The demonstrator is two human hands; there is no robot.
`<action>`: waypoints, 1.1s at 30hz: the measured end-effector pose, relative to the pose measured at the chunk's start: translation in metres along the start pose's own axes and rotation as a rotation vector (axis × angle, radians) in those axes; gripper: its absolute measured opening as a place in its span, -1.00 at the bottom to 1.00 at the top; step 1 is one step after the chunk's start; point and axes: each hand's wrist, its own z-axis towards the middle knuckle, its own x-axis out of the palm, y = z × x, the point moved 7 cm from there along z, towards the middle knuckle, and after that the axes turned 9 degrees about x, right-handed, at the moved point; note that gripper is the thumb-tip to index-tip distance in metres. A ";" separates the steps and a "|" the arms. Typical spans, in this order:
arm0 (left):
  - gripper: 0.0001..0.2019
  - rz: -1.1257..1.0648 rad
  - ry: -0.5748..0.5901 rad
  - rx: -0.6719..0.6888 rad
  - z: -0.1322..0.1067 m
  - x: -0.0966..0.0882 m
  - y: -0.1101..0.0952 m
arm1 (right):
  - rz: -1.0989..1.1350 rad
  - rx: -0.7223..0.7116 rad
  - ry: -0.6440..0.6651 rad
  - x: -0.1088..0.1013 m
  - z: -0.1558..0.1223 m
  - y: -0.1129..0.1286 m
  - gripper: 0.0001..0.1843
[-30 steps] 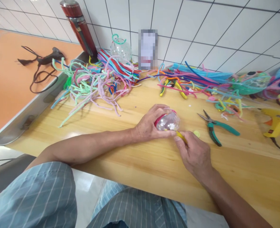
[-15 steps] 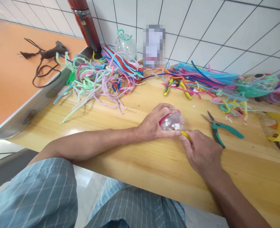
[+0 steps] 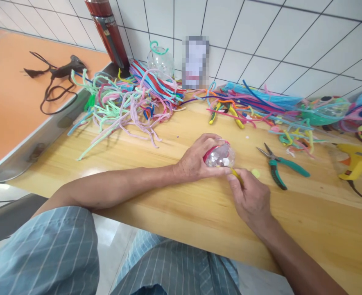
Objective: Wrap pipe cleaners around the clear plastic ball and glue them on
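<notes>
My left hand [image 3: 196, 159] is wrapped round a clear plastic ball [image 3: 220, 155] with a red pipe cleaner along its rim, and holds it on the wooden table [image 3: 175, 205]. Small white and yellow bits show inside the ball. My right hand [image 3: 250, 198] pinches a yellow pipe cleaner [image 3: 236, 175] whose end meets the ball's lower right side. A small yellow-green piece [image 3: 255, 173] lies on the table just right of my right hand.
Green-handled pliers [image 3: 276, 166] lie right of the ball. A yellow glue gun [image 3: 354, 159] sits at the far right. Heaps of coloured pipe cleaners [image 3: 128, 102] line the back. A red flask [image 3: 107, 30] and a second clear ball [image 3: 161, 61] stand by the tiled wall. A black glue gun [image 3: 67, 69] lies on the orange surface.
Both hands keep their hold on the ball and the yellow pipe cleaner. The view shifted slightly; the hands barely moved.
</notes>
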 end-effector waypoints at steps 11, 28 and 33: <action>-0.26 -0.087 0.081 -0.048 0.006 0.004 0.011 | 0.254 0.214 0.246 0.005 0.010 -0.014 -0.59; -0.09 -0.049 0.248 0.015 0.008 0.002 0.010 | 0.028 -0.053 0.156 -0.016 0.017 -0.023 -0.69; -0.07 -0.024 0.177 0.059 0.009 0.002 0.007 | -0.105 -0.208 0.089 -0.015 0.014 -0.015 -0.65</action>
